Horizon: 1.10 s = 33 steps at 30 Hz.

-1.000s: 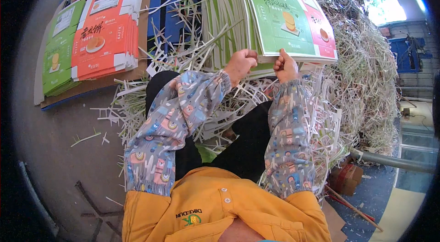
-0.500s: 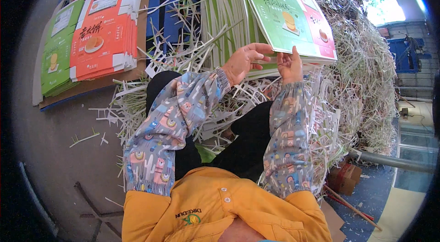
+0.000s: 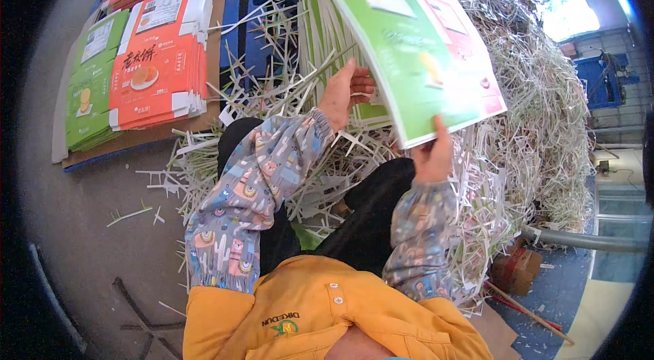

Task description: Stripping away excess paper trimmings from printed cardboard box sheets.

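Just over my lap, my right hand (image 3: 434, 155) grips the near edge of a green and red printed cardboard sheet (image 3: 409, 60), its thumb on top and its fingers underneath. The sheet tilts above a tall stack of similar sheets (image 3: 315, 26); whether it is one layer or a few I cannot tell. Beside the sheet's left edge is my left hand (image 3: 346, 94), fingers loosely bent and apart, with nothing held. Printed patterned sleeves cover both forearms.
At the left, piles of flat red cartons (image 3: 153, 60) and green cartons (image 3: 88, 87) lie on brown cardboard. A large heap of paper strips (image 3: 545, 115) rises at the right, with more scraps around my legs. A brown box (image 3: 516, 268) and a stick (image 3: 531, 314) lie at lower right.
My right hand has drawn the sheet's near edge down toward me, lifting it off the stack. My left hand has moved slightly left, away from the sheet's edge.
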Motion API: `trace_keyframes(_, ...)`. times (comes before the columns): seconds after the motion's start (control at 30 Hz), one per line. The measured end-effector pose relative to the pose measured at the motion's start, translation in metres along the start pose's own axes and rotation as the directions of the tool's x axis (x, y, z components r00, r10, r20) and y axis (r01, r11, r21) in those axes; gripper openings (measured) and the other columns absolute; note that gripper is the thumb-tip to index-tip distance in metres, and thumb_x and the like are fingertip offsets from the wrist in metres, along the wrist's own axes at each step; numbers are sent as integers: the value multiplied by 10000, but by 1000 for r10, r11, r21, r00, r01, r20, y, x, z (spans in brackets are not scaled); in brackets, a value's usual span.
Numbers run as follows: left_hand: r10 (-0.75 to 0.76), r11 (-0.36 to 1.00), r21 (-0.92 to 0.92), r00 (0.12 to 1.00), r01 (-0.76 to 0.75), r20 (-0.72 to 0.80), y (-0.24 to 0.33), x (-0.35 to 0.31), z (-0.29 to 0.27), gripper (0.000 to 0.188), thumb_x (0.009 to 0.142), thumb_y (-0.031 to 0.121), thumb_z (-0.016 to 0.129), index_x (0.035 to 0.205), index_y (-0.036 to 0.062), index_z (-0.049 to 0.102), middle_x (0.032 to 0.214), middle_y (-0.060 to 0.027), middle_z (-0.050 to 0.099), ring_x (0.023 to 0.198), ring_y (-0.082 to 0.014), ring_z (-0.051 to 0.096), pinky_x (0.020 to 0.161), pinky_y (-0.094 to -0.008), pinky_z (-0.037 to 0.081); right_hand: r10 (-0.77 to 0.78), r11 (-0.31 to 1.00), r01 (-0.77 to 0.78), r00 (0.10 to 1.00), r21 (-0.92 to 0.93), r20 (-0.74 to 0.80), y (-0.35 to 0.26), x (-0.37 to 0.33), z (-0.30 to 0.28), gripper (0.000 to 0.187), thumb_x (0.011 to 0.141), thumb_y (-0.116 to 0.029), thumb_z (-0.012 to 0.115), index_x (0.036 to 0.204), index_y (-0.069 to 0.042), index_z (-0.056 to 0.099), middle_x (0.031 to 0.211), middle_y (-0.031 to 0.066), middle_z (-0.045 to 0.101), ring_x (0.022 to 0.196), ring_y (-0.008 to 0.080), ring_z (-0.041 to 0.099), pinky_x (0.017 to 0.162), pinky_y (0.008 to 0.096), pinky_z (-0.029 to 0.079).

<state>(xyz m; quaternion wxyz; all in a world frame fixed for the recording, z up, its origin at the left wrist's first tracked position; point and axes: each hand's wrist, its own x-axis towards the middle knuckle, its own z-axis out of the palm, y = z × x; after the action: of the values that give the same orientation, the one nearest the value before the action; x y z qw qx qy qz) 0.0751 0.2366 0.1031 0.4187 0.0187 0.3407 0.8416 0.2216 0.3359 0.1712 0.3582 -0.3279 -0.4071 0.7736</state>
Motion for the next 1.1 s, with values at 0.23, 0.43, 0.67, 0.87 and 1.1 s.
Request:
trace_keyframes(0.23, 119, 981, -143, 988, -132, -98, -35, -9, 22, 347, 785, 218, 605, 1004, -30, 501, 887, -110, 574, 803, -170, 565, 688, -297, 480, 202, 965, -199, 979, 168, 4, 56, -18, -26, 349, 865, -189, 469, 1160, -13, 409, 1105, 126, 514, 993, 238, 527, 850, 383, 438)
trace_keyframes(0.43, 120, 990, -54, 985, -128, -126, -45, -22, 31, 226, 767, 55, 568, 954, -69, 546, 859, -133, 601, 704, -214, 602, 630, -304, 499, 123, 966, -128, 992, 225, 34, 73, -21, -30, 363, 915, -252, 362, 1184, -10, 379, 1130, 125, 493, 995, 246, 518, 852, 376, 427)
trace_keyframes(0.67, -23, 1000, -9, 995, 22, -97, -54, -82, 21, 343, 766, 32, 574, 1074, -79, 473, 1013, -145, 561, 879, -232, 572, 764, -317, 486, 57, 985, -69, 995, 161, 79, 45, -32, -68, 324, 908, -252, 390, 1120, -11, 427, 1049, 100, 537, 949, 217, 544, 816, 365, 450)
trace_keyframes(0.87, 34, 986, 162, 998, -24, -60, -60, -94, 32, 355, 753, 5, 579, 1083, -64, 468, 1037, -149, 547, 882, -237, 570, 773, -317, 482, 158, 985, -164, 982, 53, 102, 36, -28, -87, 280, 906, -268, 403, 1021, -27, 483, 874, 61, 593, 697, 157, 598, 585, 293, 509)
trace_keyframes(1.1, 71, 990, -111, 989, -86, -133, -61, -96, 46, 334, 767, -20, 541, 1084, -78, 448, 1024, -159, 542, 864, -259, 574, 755, -350, 492, 43, 985, -94, 947, 146, 318, 33, -28, -93, 309, 888, -329, 434, 949, -35, 507, 732, 48, 599, 567, 116, 564, 493, 235, 458)
